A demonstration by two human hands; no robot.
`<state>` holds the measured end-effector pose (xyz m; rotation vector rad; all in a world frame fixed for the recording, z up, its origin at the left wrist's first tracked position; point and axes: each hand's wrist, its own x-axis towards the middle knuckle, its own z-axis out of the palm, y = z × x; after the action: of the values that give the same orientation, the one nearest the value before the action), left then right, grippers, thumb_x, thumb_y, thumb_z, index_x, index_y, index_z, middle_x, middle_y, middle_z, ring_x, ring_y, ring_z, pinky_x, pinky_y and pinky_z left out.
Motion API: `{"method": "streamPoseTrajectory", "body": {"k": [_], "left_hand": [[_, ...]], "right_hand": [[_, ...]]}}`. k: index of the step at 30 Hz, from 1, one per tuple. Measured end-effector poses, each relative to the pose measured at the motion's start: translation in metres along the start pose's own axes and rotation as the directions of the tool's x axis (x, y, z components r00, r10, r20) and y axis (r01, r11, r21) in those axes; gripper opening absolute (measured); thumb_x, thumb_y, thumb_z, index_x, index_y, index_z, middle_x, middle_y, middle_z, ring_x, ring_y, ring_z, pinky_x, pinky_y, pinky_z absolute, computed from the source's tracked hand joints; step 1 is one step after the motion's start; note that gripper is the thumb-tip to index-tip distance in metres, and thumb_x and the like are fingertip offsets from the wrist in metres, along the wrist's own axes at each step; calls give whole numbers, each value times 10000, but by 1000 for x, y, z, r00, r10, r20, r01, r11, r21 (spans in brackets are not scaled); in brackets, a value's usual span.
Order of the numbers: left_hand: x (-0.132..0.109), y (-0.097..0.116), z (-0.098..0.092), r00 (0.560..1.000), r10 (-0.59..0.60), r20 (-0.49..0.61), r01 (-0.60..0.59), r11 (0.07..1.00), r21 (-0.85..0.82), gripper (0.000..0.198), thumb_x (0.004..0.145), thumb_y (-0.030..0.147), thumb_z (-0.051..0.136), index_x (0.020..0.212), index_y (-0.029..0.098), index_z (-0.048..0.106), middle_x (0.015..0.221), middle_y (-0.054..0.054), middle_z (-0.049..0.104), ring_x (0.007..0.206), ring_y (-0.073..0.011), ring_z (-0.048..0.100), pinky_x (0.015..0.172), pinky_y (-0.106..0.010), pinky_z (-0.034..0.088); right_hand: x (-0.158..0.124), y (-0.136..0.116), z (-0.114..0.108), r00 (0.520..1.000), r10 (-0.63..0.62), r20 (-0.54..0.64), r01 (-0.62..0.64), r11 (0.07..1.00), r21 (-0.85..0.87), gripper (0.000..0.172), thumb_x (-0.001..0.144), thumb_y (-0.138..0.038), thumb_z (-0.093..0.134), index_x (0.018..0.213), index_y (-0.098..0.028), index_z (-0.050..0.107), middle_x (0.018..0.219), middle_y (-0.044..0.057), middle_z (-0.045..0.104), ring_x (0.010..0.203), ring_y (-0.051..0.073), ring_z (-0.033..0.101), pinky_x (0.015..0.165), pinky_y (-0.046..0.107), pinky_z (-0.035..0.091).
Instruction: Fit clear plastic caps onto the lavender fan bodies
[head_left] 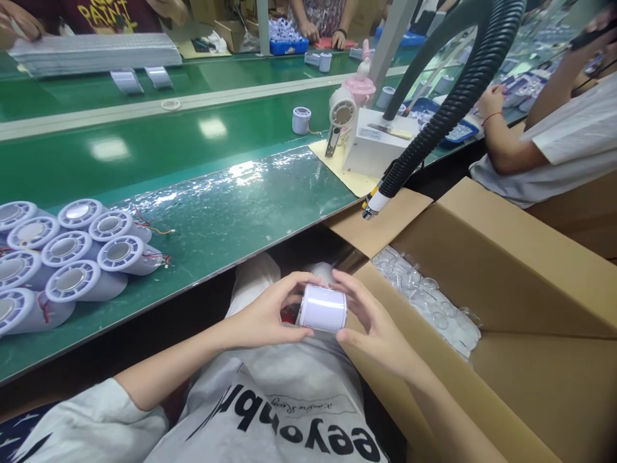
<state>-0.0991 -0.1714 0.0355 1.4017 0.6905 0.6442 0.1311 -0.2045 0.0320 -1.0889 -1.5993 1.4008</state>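
A pale lavender plastic cylinder (pixel 324 308) lies sideways between my two hands, above my lap. My left hand (pixel 277 308) grips its left end, thumb below and fingers over the top. At the right end, my right hand (pixel 369 318) curls round it with thumb and fingertips. To the left on the bench stand several like cylinders (pixel 72 280) with round slotted ends and thin red wires. What lies under the held cylinder is mostly hidden.
An open cardboard box (pixel 544 276) with clear plastic pieces (pixel 424 292) stands at my right. Above its edge hangs a black corrugated hose (pixel 448 116) with a metal nozzle. A small handheld fan (pixel 341 116) is by a white machine (pixel 378 141). Co-workers sit across and right.
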Motion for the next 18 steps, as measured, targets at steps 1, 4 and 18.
{"method": "streamPoseTrajectory", "body": {"k": [1, 4, 18], "left_hand": [[0, -1, -1, 997, 71, -8, -71, 997, 38, 630, 723, 171, 752, 1270, 292, 464, 1315, -86, 459, 1242, -267, 487, 1028, -428, 440], [0, -1, -2, 983, 182, 3, -182, 979, 88, 682, 685, 150, 773, 1278, 296, 468, 1330, -91, 428, 1305, -277, 421, 1069, -425, 407], [125, 116, -189, 881, 181, -438, 409, 176, 896, 852, 640, 703, 427, 1240, 109, 537, 1225, -20, 580, 1145, -352, 547, 897, -474, 427]], "right_hand": [[0, -2, -1, 1000, 11, 22, -12, 1000, 26, 669, 792, -367, 761, 1384, -310, 454, 1423, 93, 471, 1281, 291, 494, 1072, 465, 445], [0, -6, 1, 998, -48, 31, 47, 999, 22, 607, 763, -260, 792, 1307, -316, 529, 1294, 69, 586, 1183, 265, 575, 1010, 429, 506], [-23, 76, -187, 733, 168, -659, -582, 657, -479, 344, 996, -370, 429, 1190, -130, 579, 1182, 131, 623, 1072, 238, 612, 903, 442, 519]]}}
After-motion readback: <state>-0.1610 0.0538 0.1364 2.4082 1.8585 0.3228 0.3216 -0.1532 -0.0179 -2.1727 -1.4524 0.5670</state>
